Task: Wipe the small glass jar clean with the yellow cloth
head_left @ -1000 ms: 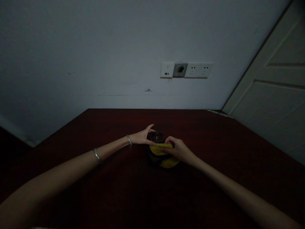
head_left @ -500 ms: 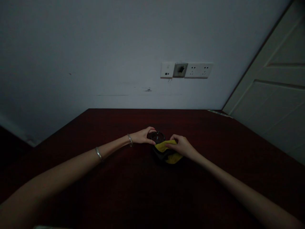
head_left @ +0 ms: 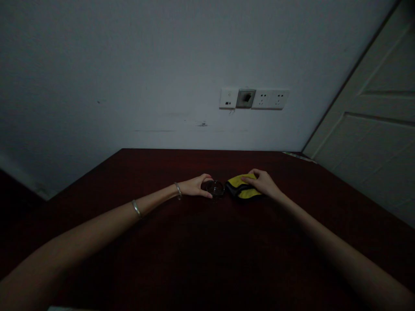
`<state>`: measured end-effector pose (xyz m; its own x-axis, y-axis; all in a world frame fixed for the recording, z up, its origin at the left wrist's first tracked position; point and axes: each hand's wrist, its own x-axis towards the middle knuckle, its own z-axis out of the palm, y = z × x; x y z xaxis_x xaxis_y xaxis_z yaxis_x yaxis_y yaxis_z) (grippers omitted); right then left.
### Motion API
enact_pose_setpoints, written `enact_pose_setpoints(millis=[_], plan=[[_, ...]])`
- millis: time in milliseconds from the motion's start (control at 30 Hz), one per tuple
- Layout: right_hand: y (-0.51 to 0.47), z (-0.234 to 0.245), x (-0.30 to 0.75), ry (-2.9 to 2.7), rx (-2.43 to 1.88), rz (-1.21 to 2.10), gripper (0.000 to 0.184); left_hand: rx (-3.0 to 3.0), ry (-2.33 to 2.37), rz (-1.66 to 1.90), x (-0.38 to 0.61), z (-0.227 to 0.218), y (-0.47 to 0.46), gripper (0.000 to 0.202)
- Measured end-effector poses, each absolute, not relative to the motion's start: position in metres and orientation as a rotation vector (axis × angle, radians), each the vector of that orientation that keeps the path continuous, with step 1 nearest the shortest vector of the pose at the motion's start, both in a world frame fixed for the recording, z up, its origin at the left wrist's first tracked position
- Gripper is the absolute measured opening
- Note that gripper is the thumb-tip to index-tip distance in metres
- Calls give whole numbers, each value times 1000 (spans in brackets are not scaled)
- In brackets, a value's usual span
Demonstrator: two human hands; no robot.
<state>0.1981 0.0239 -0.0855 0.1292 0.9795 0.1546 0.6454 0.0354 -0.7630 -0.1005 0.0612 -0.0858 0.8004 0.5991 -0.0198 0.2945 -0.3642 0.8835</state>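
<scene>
Near the middle of the dark red-brown table (head_left: 181, 250) sits a small round clear glass dish (head_left: 215, 188), like an ashtray. My left hand (head_left: 196, 185) grips its left side, thumb at the near rim and fingers at the far rim. Just to the right of the dish, my right hand (head_left: 263, 183) pinches a yellow and black cloth (head_left: 248, 192) between thumb and fingers. The cloth is folded, with its black side showing in a band between yellow parts. Its left end lies close to the dish's right rim.
Behind the table rises a pale wall (head_left: 155, 65) with a row of sockets (head_left: 269, 99). A panelled white door (head_left: 376, 129) stands at the right. A thin pale strip (head_left: 298, 156) lies along the table's back right edge. The room is dim.
My right hand has moved the cloth to the right and away from me, off the dish's near side. My left hand has stayed at the dish, which shows more fully now.
</scene>
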Motion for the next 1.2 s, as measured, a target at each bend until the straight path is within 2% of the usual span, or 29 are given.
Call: enact_pose_setpoints(millis=[267, 500, 733, 967, 1200], plan=[[50, -101, 196, -1556, -1609, 619, 33, 1929, 717, 385, -100, -83, 60, 100], [30, -89, 186, -1753, -1370, 321, 42, 2044, 870, 318, -105, -75, 55, 119], [-12, -81, 162, -2015, -1116, 357, 41, 2318, 1104, 291, -114, -68, 36, 100], [-13, -102, 139, -2021, -1177, 639, 80, 2344, 1143, 429, -113, -75, 32, 82], [2, -114, 125, -1940, -1218, 759, 81, 2312, 1145, 454, -107, -77, 31, 80]])
